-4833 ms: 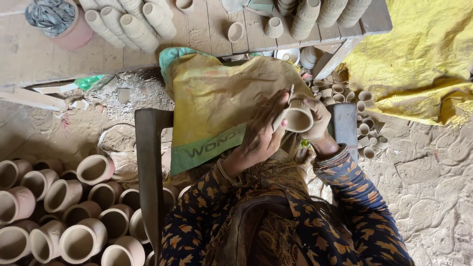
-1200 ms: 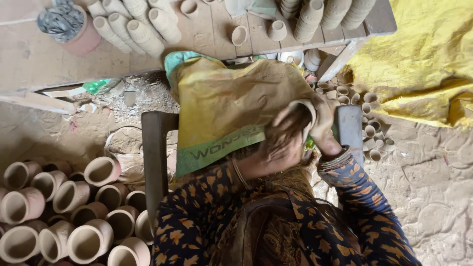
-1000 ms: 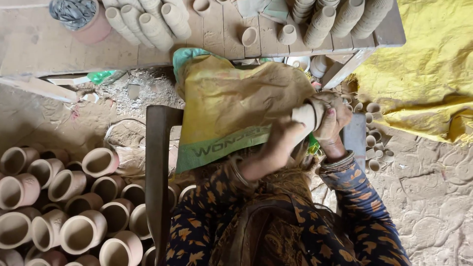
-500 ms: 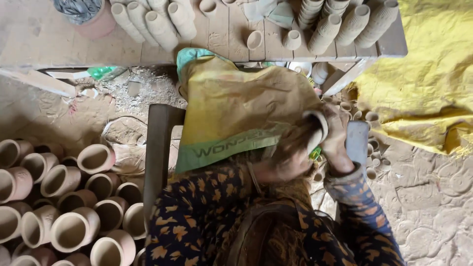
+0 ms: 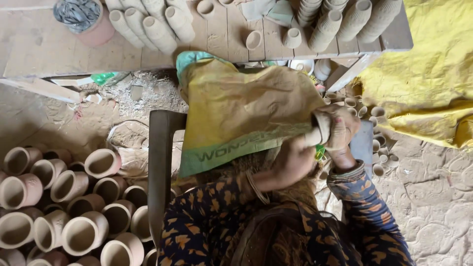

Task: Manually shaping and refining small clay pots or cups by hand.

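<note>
The small clay cup point(image 5: 322, 129) sits between both hands, just above the right edge of the yellow sack point(image 5: 241, 111) spread over the person's lap. The right hand point(image 5: 341, 130) is wrapped around the cup from the far side, fingers curled over it; the left hand point(image 5: 290, 160) presses against its near side, though whether those fingers close round it I cannot tell.

The ground is bare packed earth, cracked and dusty, with clay crumbs by the bench foot. A low plank bench point(image 5: 217, 37) runs across the top, its front edge just beyond the sack; on it lie rows of stacked unfired cups point(image 5: 148, 19), more stacks point(image 5: 340, 19) to the right, a few single cups, and a pink pot point(image 5: 93, 24) with grey cloth in it. To the left, a crowd of wider clay pots point(image 5: 74, 197) lies on the floor, mouths up or tilted, leaving little free ground there. To the right, a yellow tarpaulin point(image 5: 423, 74) covers the floor, with tiny clay cups point(image 5: 369, 128) scattered along its edge; open earth shows below that.

The sack is dull yellow with a green band along its lower edge bearing dark lettering, and a green fold at its top corner. A dark wooden board point(image 5: 160, 167) stands beside it.
</note>
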